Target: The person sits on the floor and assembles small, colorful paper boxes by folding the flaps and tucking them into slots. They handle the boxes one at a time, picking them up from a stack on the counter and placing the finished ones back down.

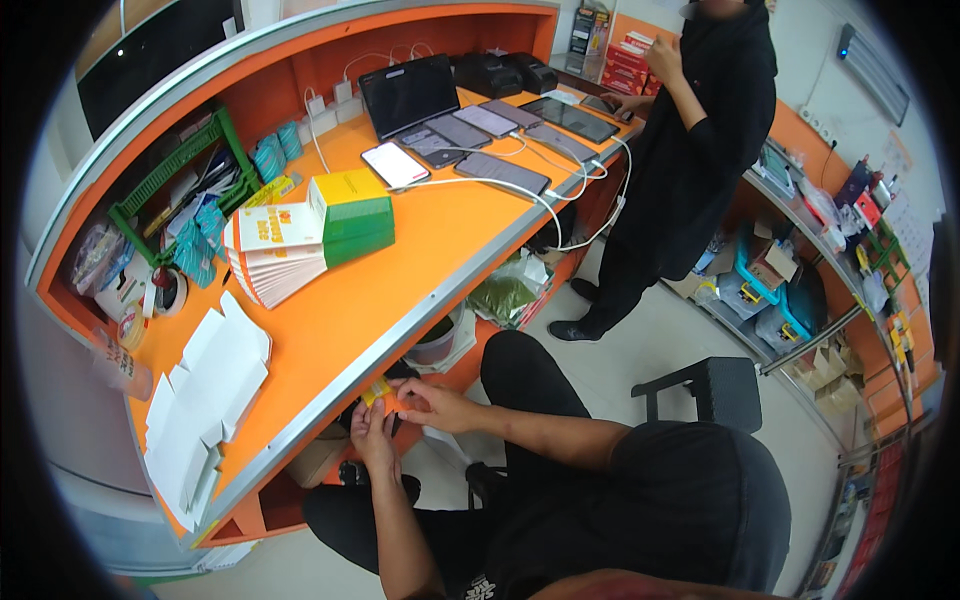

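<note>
Just off the desk's front edge, my left hand (375, 437) and my right hand (437, 407) meet above my lap. Between their fingertips is a small yellow piece (377, 390), too small to tell its kind. Both hands are closed, with the fingers pinched about it. Nearest to them on the orange desk (330, 345) are flattened white cardboard boxes (215, 365), lying unfolded at the left. Behind these stands a fanned stack of orange and white printed cartons (275, 265), touching a yellow and green box (355, 220).
Several phones (400, 165) with white cables and a laptop (410, 95) occupy the far desk. A green crate (180, 170) and a plastic cup (125, 370) are at left. Another person (680, 160) in black stands at the far end. A black stool (710, 390) stands right.
</note>
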Tool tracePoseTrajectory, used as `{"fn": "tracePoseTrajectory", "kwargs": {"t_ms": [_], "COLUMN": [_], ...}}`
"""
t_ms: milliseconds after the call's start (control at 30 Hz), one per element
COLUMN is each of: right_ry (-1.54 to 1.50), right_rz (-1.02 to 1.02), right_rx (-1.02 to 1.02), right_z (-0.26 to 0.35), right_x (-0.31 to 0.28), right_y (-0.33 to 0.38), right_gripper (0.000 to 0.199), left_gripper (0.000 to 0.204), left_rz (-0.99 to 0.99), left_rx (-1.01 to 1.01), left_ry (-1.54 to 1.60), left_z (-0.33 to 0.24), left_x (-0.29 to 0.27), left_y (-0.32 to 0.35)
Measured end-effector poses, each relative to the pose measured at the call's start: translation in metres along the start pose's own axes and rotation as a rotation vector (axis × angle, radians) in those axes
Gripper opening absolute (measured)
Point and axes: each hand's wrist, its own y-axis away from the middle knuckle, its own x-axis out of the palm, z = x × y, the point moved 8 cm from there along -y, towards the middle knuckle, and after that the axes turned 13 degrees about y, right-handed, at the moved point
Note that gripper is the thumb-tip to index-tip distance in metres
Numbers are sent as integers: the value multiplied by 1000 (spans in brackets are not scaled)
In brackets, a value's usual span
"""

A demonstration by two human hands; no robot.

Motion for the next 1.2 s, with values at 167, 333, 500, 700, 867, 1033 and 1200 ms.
{"fn": "tracePoseTrajectory", "kwargs": {"t_ms": [167, 333, 500, 700, 867, 1033, 1200], "right_ry": [-210, -377, -519, -459, -446, -520, -450], "right_rz": [-8, -133, -284, -200, -167, -94, -129], "right_rx": [135, 126, 215, 169, 116, 173, 116], "right_z": [-7, -2, -26, -3, 2, 4, 18], "right_x": [0, -6, -12, -17, -17, -14, -23], "right_y": [-13, -20, -20, -18, -16, -17, -13], "right_gripper": [24, 16, 15, 15, 15, 15, 14], "left_gripper": [19, 13, 18, 22, 24, 24, 22], "left_rz": [-41, -11, -16, 64, 75, 78, 161], "left_rx": [16, 409, 494, 640, 575, 498, 528], "left_ry": [0, -239, -348, -485, -434, -360, -372], "left_z": [-9, -31, -29, -21, -20, -20, -19], "left_x": [-19, -7, 19, 19, 20, 12, 28], "left_y": [-10, -6, 19, 18, 21, 16, 23]}}
